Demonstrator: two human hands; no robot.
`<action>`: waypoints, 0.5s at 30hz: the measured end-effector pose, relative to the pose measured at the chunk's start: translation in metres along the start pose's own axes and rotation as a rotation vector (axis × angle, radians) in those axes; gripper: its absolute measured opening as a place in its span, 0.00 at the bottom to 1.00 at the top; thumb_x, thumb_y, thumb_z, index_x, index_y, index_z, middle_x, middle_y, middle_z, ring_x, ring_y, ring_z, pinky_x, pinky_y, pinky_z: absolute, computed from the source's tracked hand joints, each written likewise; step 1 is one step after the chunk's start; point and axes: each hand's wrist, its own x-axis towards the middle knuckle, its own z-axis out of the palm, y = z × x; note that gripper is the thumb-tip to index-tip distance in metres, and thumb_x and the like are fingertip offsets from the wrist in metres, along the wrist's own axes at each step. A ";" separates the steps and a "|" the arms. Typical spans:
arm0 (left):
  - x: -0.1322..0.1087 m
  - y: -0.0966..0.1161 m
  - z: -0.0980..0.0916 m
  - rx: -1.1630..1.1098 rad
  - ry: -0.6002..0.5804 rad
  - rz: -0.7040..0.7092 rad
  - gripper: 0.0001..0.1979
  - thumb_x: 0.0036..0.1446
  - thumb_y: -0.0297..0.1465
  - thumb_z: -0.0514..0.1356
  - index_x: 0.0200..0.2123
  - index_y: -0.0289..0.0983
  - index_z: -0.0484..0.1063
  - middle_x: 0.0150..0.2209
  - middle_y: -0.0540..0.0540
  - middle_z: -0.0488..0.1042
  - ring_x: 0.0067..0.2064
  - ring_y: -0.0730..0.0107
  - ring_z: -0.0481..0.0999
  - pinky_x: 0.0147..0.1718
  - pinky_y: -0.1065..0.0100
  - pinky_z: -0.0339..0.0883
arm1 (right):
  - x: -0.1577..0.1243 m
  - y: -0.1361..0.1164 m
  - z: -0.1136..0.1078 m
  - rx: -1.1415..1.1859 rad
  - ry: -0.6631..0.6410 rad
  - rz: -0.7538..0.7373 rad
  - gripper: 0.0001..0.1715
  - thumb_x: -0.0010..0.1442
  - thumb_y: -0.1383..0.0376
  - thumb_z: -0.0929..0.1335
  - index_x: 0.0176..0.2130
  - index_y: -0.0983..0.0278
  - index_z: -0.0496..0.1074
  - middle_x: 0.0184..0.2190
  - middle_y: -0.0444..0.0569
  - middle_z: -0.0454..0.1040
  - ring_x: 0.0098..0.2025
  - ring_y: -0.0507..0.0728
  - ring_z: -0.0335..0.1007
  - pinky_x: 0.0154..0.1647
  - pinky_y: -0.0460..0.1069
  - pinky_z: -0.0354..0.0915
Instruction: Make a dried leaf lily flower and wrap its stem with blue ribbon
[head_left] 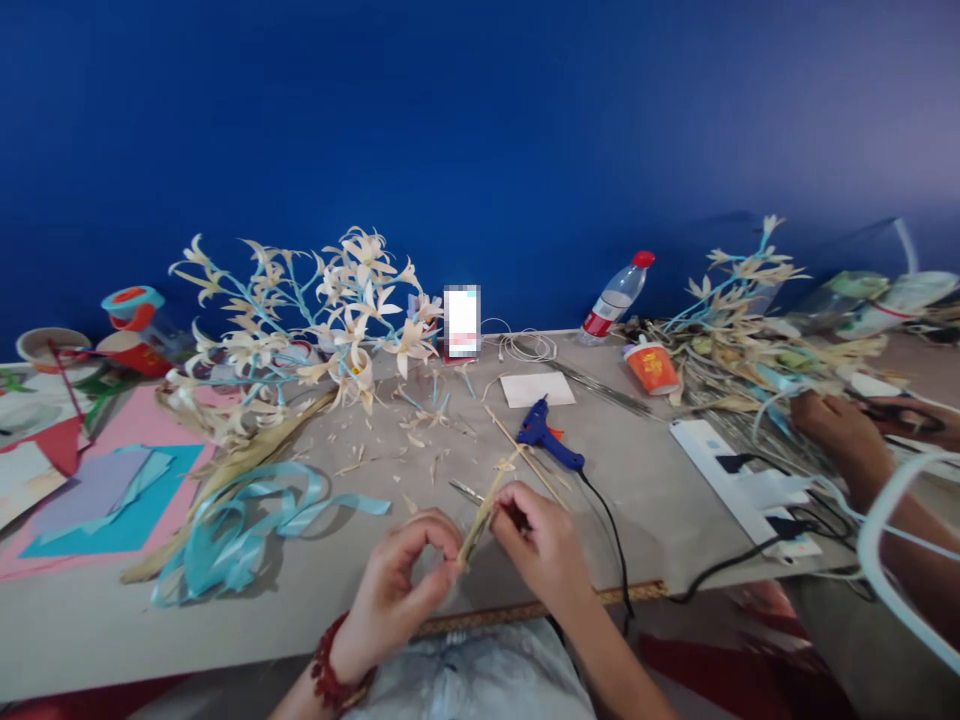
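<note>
My left hand (409, 575), with a red beaded bracelet at the wrist, pinches the lower end of a pale dried-leaf strip (480, 520). Close beside it, my right hand (536, 535) has its thumb and fingers closed against the strip's right side. The strip slants up and away from me over the table. Just beyond my hands lie thin pale sticks (541, 475) and a metal tool (466, 490), partly hidden. A blue glue gun (547, 435) rests on the table to the right, its black cord running toward me.
Handmade pale flowers on blue stems (360, 300) stand at the back left. Light-blue ribbon (232, 530) and coloured paper (127, 500) lie at left. A white power strip (739, 490) sits at right, near another person's hands (836, 430). A bottle (615, 298) leans by the wall.
</note>
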 end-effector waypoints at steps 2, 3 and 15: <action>-0.005 -0.003 -0.007 -0.157 -0.003 -0.044 0.05 0.62 0.30 0.60 0.32 0.38 0.68 0.31 0.47 0.69 0.35 0.67 0.69 0.34 0.68 0.61 | 0.001 0.006 -0.004 -0.047 0.017 0.003 0.08 0.61 0.66 0.63 0.30 0.61 0.68 0.21 0.42 0.71 0.24 0.53 0.68 0.27 0.45 0.59; -0.009 -0.004 -0.011 -0.232 -0.007 -0.054 0.07 0.61 0.32 0.60 0.31 0.38 0.68 0.30 0.47 0.68 0.34 0.67 0.68 0.33 0.68 0.61 | 0.001 0.010 -0.006 -0.070 0.029 0.009 0.09 0.62 0.65 0.63 0.30 0.61 0.69 0.22 0.42 0.72 0.24 0.53 0.69 0.27 0.45 0.59; -0.079 -0.003 -0.093 -0.046 0.033 -0.152 0.15 0.57 0.44 0.61 0.25 0.41 0.68 0.23 0.43 0.69 0.29 0.59 0.70 0.28 0.57 0.66 | 0.005 0.065 -0.043 -0.325 0.244 0.231 0.16 0.62 0.55 0.61 0.33 0.61 0.73 0.23 0.48 0.77 0.24 0.57 0.73 0.26 0.47 0.61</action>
